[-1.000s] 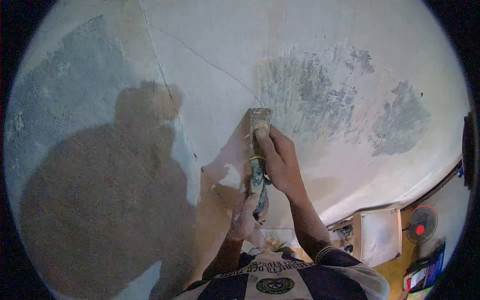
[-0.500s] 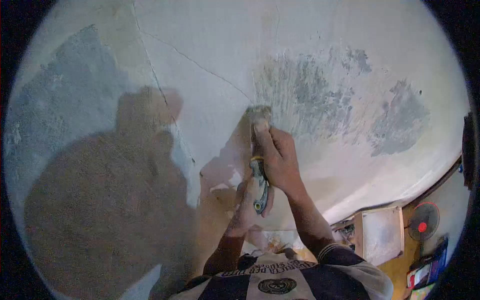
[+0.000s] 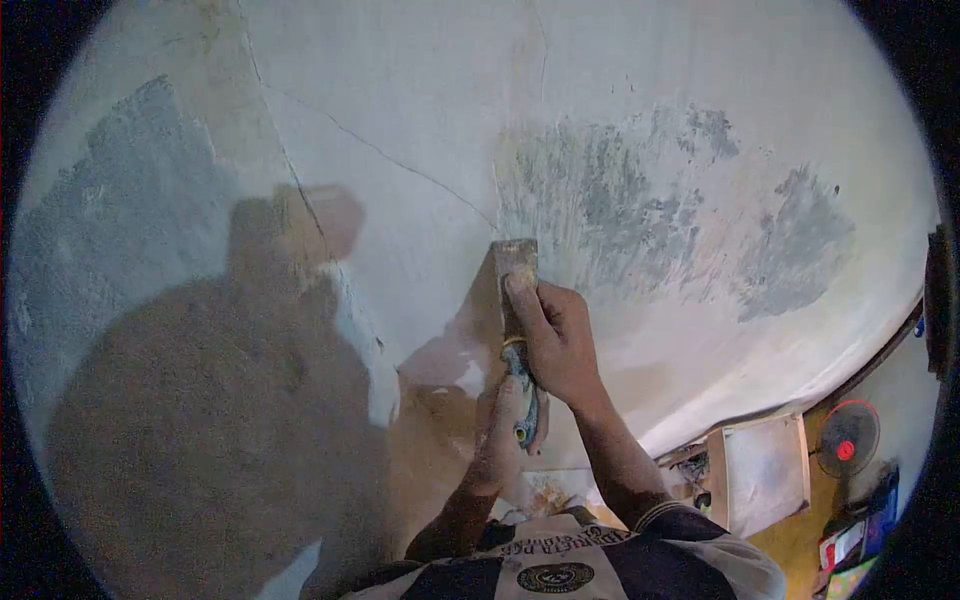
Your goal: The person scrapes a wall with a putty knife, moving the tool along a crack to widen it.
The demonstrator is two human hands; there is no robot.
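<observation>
A scraper point(image 3: 510, 295) with a flat, dusty blade stands nearly upright in the picture, its blade end at the wall point(image 3: 430, 120). My right hand point(image 3: 565, 345) is closed around the blade's lower part and neck, thumb pressed along the blade face. Lower down, my left hand point(image 3: 500, 420) wraps the worn handle, whose butt end with a hole shows between the fingers. A thin crack runs down to a spot just above the blade. To the right of the blade lies a scraped grey patch point(image 3: 620, 190) with streaks of pale coating.
Another bare grey area point(image 3: 130, 190) is at the left, beside a broad head-and-body shadow point(image 3: 210, 420). At lower right are a pale box-like panel point(image 3: 765, 470), a fan with a red rim point(image 3: 848, 443) and several small items. My striped shirt point(image 3: 560, 560) fills the bottom.
Scraper and both hands sit lower in the picture, and more of the blade shows above my right thumb. The wall marks have also shifted slightly down as the view moved.
</observation>
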